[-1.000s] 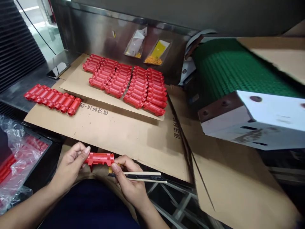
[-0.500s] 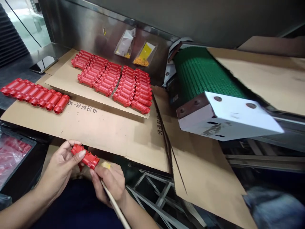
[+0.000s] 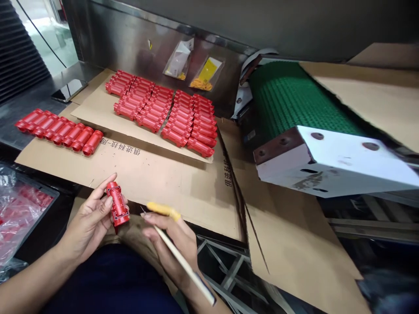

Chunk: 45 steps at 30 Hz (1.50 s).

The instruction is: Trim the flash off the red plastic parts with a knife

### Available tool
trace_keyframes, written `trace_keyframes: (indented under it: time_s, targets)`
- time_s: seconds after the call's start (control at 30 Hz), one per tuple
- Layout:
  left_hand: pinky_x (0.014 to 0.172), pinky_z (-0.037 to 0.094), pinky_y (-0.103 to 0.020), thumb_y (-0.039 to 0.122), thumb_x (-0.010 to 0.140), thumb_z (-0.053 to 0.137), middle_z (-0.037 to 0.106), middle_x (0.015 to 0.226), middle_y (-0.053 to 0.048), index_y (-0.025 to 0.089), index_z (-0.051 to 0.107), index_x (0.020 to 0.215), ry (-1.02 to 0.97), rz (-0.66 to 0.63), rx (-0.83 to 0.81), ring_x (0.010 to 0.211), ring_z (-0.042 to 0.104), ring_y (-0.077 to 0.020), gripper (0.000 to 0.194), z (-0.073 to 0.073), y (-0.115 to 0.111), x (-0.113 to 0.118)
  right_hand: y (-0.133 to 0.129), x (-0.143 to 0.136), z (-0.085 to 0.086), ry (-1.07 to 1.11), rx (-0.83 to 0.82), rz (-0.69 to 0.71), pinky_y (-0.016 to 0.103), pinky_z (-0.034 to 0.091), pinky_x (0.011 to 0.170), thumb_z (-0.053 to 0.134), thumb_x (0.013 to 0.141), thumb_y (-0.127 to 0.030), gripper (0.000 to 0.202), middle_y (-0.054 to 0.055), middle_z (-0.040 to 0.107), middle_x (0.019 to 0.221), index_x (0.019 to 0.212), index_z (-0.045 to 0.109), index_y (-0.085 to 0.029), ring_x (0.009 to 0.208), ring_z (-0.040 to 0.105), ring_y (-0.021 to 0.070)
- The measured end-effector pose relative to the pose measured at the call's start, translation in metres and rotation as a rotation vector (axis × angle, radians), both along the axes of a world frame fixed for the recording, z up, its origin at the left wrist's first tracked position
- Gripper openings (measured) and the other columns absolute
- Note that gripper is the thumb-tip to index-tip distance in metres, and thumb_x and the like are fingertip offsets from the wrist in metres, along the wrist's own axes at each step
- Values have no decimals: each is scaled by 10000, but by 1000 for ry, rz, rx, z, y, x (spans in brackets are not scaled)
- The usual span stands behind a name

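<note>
My left hand [image 3: 93, 218] grips a red ribbed plastic tube [image 3: 117, 204] between thumb and fingers. The tube stands nearly upright, slightly tilted, and the side facing me has dark outlined recesses. In my right hand [image 3: 176, 240] is a slim pointed tool [image 3: 186, 264] with a pale handle, a dark rear end and a thin tip. That tip is a short way right of the tube, not touching it. A yellow finger cot [image 3: 163, 210] covers the right index finger. Both hands are over my lap, at the front edge of the cardboard [image 3: 157, 192].
Rows of red tubes [image 3: 163, 109] lie on a raised cardboard sheet; another row [image 3: 62, 131] sits left. Behind are small bags [image 3: 207, 74] with yellow pieces and a phone [image 3: 69, 90]. A green conveyor belt [image 3: 294, 100] with a white metal end [image 3: 343, 161] juts in right. A plastic-lined bin [image 3: 22, 209] stands lower left.
My left hand has turned the red tube from lying sideways to nearly upright. My right hand has drawn away to the right with the tool, its index finger now stretched out. The view shifted slightly.
</note>
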<state>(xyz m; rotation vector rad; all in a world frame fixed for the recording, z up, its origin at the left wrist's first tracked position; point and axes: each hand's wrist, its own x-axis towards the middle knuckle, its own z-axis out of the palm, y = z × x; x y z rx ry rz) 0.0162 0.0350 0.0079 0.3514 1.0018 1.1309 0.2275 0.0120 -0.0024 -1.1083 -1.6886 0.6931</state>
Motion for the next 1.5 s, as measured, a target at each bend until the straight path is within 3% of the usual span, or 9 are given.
trace_keyframes:
  time_s: [0.07, 0.17, 0.27, 0.37, 0.57, 0.8, 1.0, 1.5]
  targets:
    - [804, 650, -259, 298, 868, 884, 807, 1017, -75, 295, 622, 1504, -19, 0, -16, 884, 773, -182, 688, -2, 2, -2, -3, 1, 6, 29, 106, 126, 345, 700, 907, 761, 979, -131, 360, 114, 822, 1206, 1325, 746, -229, 1063, 814, 250]
    - [742, 653, -267, 318, 811, 937, 809, 959, -78, 233, 699, 1318, -23, -16, -20, 792, 782, -190, 567, -2, 4, -4, -3, -3, 7, 81, 128, 231, 327, 715, 900, 747, 968, -64, 457, 122, 804, 1265, 1390, 721, -236, 1065, 823, 246]
    - [705, 641, -250, 329, 789, 956, 815, 928, -84, 201, 699, 1187, -21, -38, -11, 773, 785, -191, 491, -2, 4, -5, 2, -10, 2, 141, 133, 254, 354, 721, 869, 755, 973, -90, 437, 115, 800, 1269, 1372, 743, -269, 1017, 821, 247]
    - [690, 627, -228, 338, 793, 955, 821, 918, -88, 189, 677, 1196, -10, -40, -1, 755, 775, -173, 512, -2, 2, -5, 6, -13, -2, 170, 157, 275, 372, 709, 847, 764, 969, -96, 450, 102, 828, 1159, 1383, 737, -269, 987, 802, 247]
    - [665, 615, -221, 343, 815, 938, 823, 932, -89, 187, 659, 1216, 26, -46, 19, 713, 745, -150, 512, -4, 2, -4, 7, -16, -5, 196, 138, 299, 368, 696, 868, 737, 988, -104, 446, 94, 829, 1170, 1398, 729, -278, 1013, 800, 243]
    - [666, 612, -222, 345, 840, 918, 816, 922, -76, 197, 668, 1223, 30, -45, 35, 711, 737, -145, 480, -5, 2, -4, 5, -17, -2, 167, 84, 271, 334, 680, 838, 744, 979, -99, 336, 92, 830, 1112, 1280, 764, -248, 964, 790, 216]
    - [711, 642, -260, 350, 791, 954, 820, 931, -83, 199, 679, 1215, -12, -43, -10, 785, 792, -195, 528, -4, 2, -6, 2, -14, 0, 193, 20, 262, 352, 685, 843, 733, 1013, -182, 245, 102, 821, 1156, 1243, 778, -253, 975, 798, 223]
    - [713, 634, -242, 345, 845, 917, 820, 941, -83, 205, 675, 1251, 9, -49, 25, 765, 769, -162, 493, -7, -1, -8, 8, -8, 6, 156, 12, 326, 316, 681, 879, 746, 993, -134, 222, 98, 831, 1125, 1198, 773, -215, 1001, 798, 206]
